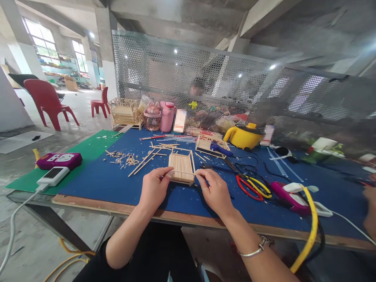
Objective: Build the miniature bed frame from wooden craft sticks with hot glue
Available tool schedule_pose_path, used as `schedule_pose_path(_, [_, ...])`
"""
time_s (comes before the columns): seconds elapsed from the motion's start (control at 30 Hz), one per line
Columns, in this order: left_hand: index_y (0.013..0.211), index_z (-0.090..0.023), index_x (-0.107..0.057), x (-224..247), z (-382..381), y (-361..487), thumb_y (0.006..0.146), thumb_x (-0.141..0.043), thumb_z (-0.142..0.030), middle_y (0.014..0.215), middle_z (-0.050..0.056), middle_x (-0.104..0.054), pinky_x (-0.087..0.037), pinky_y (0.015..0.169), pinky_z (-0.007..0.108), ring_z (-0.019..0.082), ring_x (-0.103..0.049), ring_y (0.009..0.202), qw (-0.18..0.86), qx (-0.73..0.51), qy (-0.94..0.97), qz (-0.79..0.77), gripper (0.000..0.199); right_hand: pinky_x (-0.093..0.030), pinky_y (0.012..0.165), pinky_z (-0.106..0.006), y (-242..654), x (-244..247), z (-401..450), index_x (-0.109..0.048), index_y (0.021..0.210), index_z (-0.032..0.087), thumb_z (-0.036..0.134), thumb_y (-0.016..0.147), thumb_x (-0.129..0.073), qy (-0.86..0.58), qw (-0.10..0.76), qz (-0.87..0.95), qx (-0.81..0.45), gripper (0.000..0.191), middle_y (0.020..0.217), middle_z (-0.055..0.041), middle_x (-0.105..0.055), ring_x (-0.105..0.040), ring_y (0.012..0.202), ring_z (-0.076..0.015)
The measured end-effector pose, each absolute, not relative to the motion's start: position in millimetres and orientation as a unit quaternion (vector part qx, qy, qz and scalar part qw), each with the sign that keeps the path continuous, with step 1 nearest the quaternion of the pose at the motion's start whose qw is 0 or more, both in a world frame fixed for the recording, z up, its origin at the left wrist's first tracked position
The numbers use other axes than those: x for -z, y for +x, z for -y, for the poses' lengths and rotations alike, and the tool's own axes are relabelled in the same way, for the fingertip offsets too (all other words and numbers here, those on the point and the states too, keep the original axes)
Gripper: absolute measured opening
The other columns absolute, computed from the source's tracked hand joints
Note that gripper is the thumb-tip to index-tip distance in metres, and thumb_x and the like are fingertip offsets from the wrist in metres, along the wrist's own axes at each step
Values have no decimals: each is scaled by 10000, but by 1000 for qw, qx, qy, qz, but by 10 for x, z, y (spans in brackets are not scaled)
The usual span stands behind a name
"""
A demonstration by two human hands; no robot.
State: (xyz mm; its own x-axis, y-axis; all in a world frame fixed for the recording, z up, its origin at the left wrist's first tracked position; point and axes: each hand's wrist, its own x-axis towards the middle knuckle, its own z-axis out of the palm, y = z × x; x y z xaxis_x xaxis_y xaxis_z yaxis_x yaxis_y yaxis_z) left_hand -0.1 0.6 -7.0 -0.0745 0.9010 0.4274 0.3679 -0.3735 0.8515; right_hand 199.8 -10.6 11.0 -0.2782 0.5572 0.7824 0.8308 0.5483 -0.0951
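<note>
A thin wooden stick (183,172) spans the gap between my two hands, just over the near edge of a small slatted wooden frame (179,161). My left hand (154,187) pinches its left end between thumb and fingertips. At the other end, my right hand (214,188) is closed on the stick with thumb and index finger. The frame lies on the blue mat (111,178), with thin uprights at its corners. Loose sticks (147,161) are beside it on the left.
Wood scraps (125,159) lie farther left. Behind are a second wooden frame (202,145), a blue glue gun (220,149) and a yellow pot (245,136). Red-handled pliers (249,190), cables and a purple power strip (289,197) are right. Another person's hand (370,203) shows at the right edge.
</note>
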Motion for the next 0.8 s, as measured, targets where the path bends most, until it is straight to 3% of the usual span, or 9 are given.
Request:
schedule_pose_path(0.13, [1209, -196, -606, -50, 116, 36, 842, -575, -353, 1284, 113, -597, -434, 1007, 421, 264, -528, 1190, 86, -564, 660, -489, 401, -433, 754, -331, 2002, -191, 178, -587, 911, 214, 207, 920, -486, -431, 394, 786, 204, 102, 854, -37, -716, -653, 807, -184])
schedule_pose_path(0.23, [1157, -247, -627, -278, 257, 125, 831, -607, -347, 1351, 101, -550, -149, 1133, 583, 320, -427, 1283, -36, -484, 754, -441, 342, -379, 778, -348, 1981, -329, 261, -571, 916, 211, 157, 910, -488, -409, 374, 799, 235, 100, 839, -27, -717, -648, 780, -169])
schedule_pose_path(0.3, [1040, -263, -666, -440, 317, 190, 874, -550, -277, 1217, 77, -645, 7, 1100, 667, 316, -494, 1220, -47, -421, 797, -430, 203, -358, 826, -373, 1959, -424, 308, -560, 947, 205, 122, 901, -471, -388, 359, 807, 262, 131, 837, -26, -714, -640, 760, -163])
schedule_pose_path(0.33, [974, -255, -679, -508, 328, 216, 896, -511, -255, 1099, 65, -694, 8, 1089, 681, 297, -559, 1133, -38, -393, 814, -426, 186, -349, 855, -391, 1948, -462, 328, -556, 970, 201, 108, 896, -461, -378, 351, 811, 274, 152, 842, -28, -714, -637, 757, -163])
schedule_pose_path(0.4, [874, -224, -686, -598, 316, 248, 921, -443, -214, 880, 49, -720, -195, 1088, 623, 244, -639, 926, 12, -347, 840, -417, 248, -328, 907, -422, 1928, -513, 361, -550, 1003, 197, 95, 888, -448, -363, 342, 816, 292, 185, 853, -30, -715, -635, 755, -164])
schedule_pose_path(0.5, [871, -204, -694, -630, 243, 242, 902, -446, -194, 826, 60, -718, -492, 832, 355, 212, -654, 795, 116, -326, 851, -394, 250, -314, 953, -437, 1926, -540, 384, -556, 1008, 205, 86, 883, -446, -350, 334, 819, 308, 205, 847, -19, -717, -636, 744, -156])
schedule_pose_path(0.63, [865, -218, -719, -635, 101, 165, 878, -482, -224, 840, 50, -739, -469, 675, 262, 199, -664, 766, 163, -356, 835, -387, 237, -309, 1026, -457, 2128, -584, 315, -484, 1215, 224, 158, 904, -481, -357, 347, 816, 295, 318, 1086, -73, -696, -646, 962, -196])
schedule_pose_path(0.73, [843, -214, -732, -723, -58, 83, 877, -487, -275, 787, 40, -734, -441, 642, 254, 184, -644, 708, 155, -377, 816, -410, 255, -405, 978, -450, 2462, -624, 186, -298, 1406, 169, 356, 895, -524, -467, 385, 751, 263, 590, 1347, -184, -530, -584, 1129, -263])
schedule_pose_path(0.8, [849, -207, -736, -804, -188, 44, 870, -491, -299, 734, 25, -716, -414, 613, 251, 168, -609, 662, 166, -388, 805, -417, 262, -450, 924, -455, 2675, -608, 107, -354, 1381, 137, 454, 852, -551, -571, 295, 739, 204, 647, 1348, -201, -523, -572, 1147, -304])
